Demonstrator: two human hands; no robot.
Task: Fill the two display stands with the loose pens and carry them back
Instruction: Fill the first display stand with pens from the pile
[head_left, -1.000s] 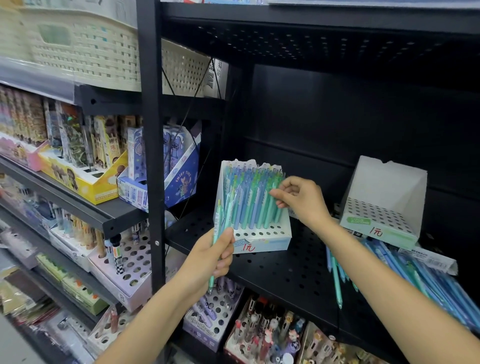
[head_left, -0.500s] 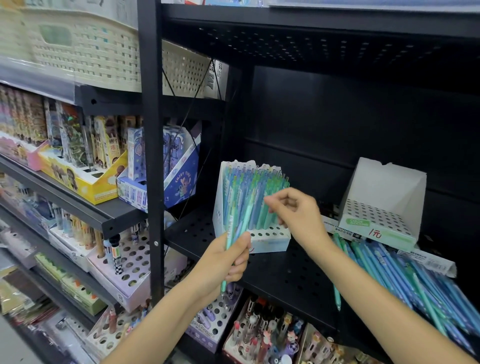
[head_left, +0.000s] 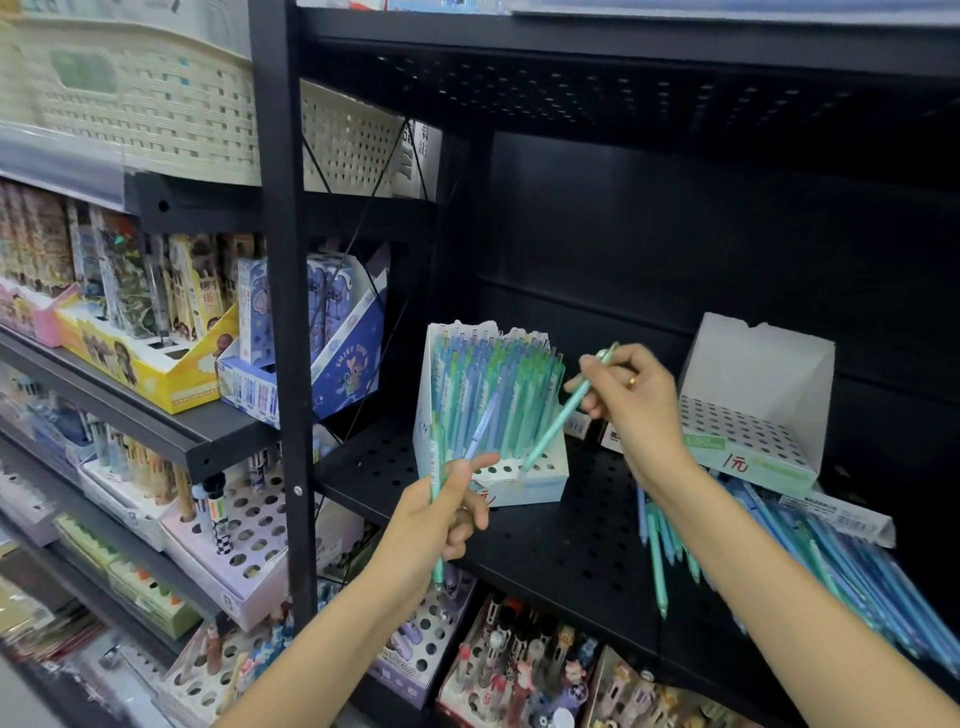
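A white display stand (head_left: 540, 486), nearly full of blue and green pens, stands on the black perforated shelf (head_left: 561, 556). My right hand (head_left: 631, 402) pinches a mint-green pen (head_left: 558, 423) slanted down, its tip at a front hole of that stand. Below and left, my left hand (head_left: 441, 519) grips two pens (head_left: 435, 467), one green and upright, one lilac and leaning right. A second white stand (head_left: 753, 415), empty, sits at the right. Loose blue and green pens (head_left: 810, 551) lie in a heap below it.
A black upright post (head_left: 283, 312) splits the shelving. Left of it stand boxed stationery displays and a cream woven basket (head_left: 130, 104) above. Perforated pen displays (head_left: 244, 535) fill the lower shelves. A labelled packet (head_left: 841, 514) lies on the loose pens.
My right hand took a mint-green pen and has brought it to the front of the full stand. My left hand rose a little, still gripping its pens.
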